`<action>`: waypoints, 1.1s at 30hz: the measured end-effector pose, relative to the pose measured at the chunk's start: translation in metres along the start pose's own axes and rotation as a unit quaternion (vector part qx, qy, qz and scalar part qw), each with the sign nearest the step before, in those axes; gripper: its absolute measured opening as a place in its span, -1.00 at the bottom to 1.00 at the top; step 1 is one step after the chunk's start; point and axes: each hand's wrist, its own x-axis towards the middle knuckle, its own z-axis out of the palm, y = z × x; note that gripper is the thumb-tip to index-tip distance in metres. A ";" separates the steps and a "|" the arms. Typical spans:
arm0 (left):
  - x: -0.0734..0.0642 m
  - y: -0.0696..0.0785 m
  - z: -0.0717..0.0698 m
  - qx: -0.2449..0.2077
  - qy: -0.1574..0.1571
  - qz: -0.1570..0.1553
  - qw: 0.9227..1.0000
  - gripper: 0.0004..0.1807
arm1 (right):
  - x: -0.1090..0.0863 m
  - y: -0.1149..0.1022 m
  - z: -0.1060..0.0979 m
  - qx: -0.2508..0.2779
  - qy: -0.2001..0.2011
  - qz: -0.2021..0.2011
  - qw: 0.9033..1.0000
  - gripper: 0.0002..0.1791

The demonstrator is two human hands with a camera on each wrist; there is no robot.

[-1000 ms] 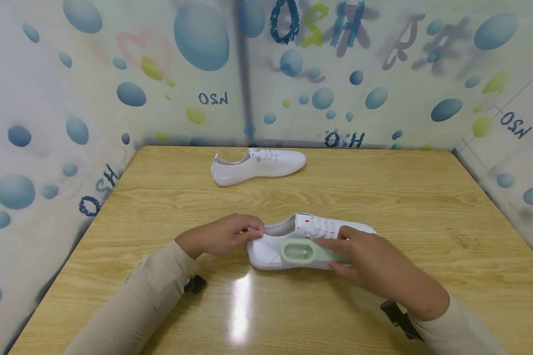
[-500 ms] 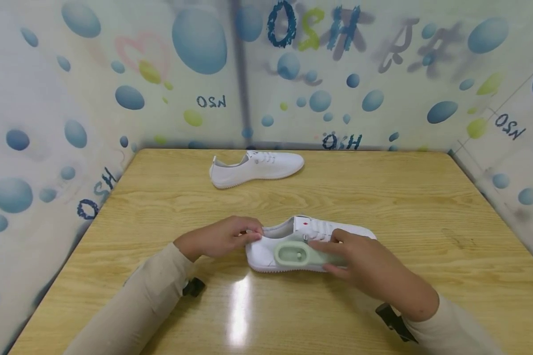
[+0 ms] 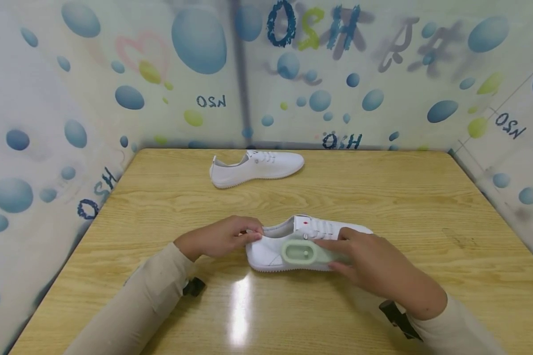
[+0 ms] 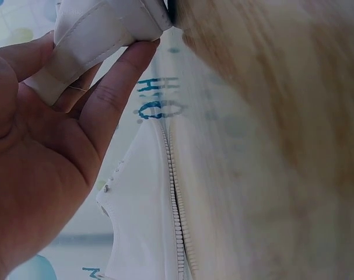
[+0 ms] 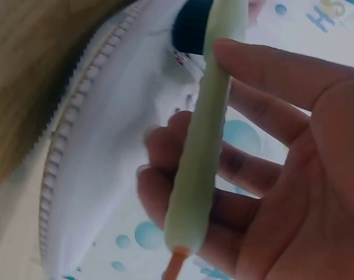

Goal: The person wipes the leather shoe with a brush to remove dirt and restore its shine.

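A white lace-up shoe (image 3: 261, 254) stands on the table, toe to the right. My left hand (image 3: 224, 237) pinches its heel collar between thumb and fingers; the left wrist view shows the heel (image 4: 101, 35) in that grip. My right hand (image 3: 377, 256) holds a pale green scrub brush (image 3: 286, 252) against the shoe's near side, below the laces. In the right wrist view, fingers curl round the brush handle (image 5: 197, 157), with the thumb along it. Dark bristles (image 5: 191, 26) face the shoe, and an orange cord hangs from the handle's end. The shoe's toe is partly hidden by my right hand.
A second white shoe (image 3: 259, 170) stands near the back edge of the wooden table (image 3: 382, 192), toe also to the right. Walls with a blue and green dot pattern (image 3: 200, 39) enclose the back and sides. Dark wrist straps (image 3: 399, 319) show below both forearms.
The brush slid slightly left along the shoe's side, then back right with my right hand. My left hand keeps its hold on the heel, and the view shifted a little.
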 end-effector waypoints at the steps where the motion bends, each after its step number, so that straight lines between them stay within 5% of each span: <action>1: 0.000 0.000 0.000 0.001 0.000 -0.001 1.000 -0.83 | -0.001 0.001 -0.001 0.000 -0.002 0.003 1.000 -0.51; 7: 0.000 0.000 0.000 0.003 0.000 -0.003 1.000 -0.84 | -0.002 0.004 -0.004 0.009 -0.023 0.017 1.000 -0.50; 17: 0.000 0.000 0.001 -0.005 -0.006 0.008 1.000 -0.82 | 0.003 -0.005 0.007 0.001 0.005 -0.029 1.000 -0.50; 28: 0.000 0.001 0.000 -0.001 -0.004 0.004 1.000 -0.83 | -0.003 0.004 -0.007 0.006 -0.055 0.041 0.998 -0.51; 33: 0.000 0.000 0.001 -0.001 0.000 0.004 1.000 -0.83 | -0.003 0.003 -0.006 0.012 -0.053 0.038 0.998 -0.50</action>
